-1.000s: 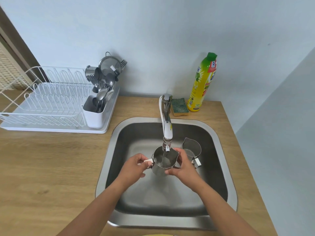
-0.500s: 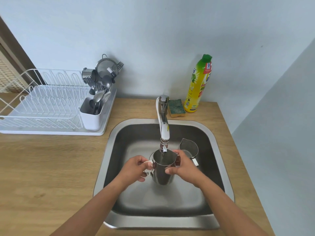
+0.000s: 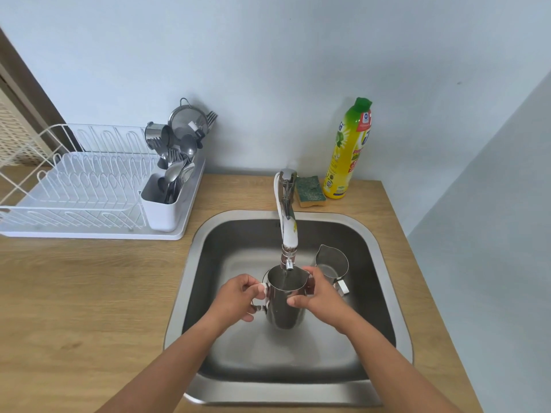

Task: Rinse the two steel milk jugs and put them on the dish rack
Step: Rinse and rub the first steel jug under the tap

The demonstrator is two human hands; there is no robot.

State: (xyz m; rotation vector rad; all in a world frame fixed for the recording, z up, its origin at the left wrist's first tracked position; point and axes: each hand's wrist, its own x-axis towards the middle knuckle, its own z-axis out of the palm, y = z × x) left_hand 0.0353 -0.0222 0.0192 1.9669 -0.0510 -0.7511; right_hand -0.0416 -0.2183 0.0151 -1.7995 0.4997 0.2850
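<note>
I hold a steel milk jug (image 3: 283, 305) upright under the tap spout (image 3: 288, 263), over the middle of the sink (image 3: 196, 263). My left hand (image 3: 238, 298) grips its handle on the left side. My right hand (image 3: 320, 296) wraps the jug's right wall. A thin stream of water runs from the spout into the jug. The second steel jug (image 3: 331, 263) stands upright on the sink floor just behind my right hand, its handle toward me. The white wire dish rack (image 3: 83, 186) sits on the counter at the left.
A white cutlery holder (image 3: 159, 210) full of spoons, a strainer and a steel cup stands at the rack's right end. A green sponge (image 3: 310, 192) and a yellow dish soap bottle (image 3: 348, 150) stand behind the sink. The wooden counter (image 3: 89, 293) stretches left of the sink.
The jug has dropped slightly and sits more upright under the spout. Both hands keep their grip. The view has shifted a little.
</note>
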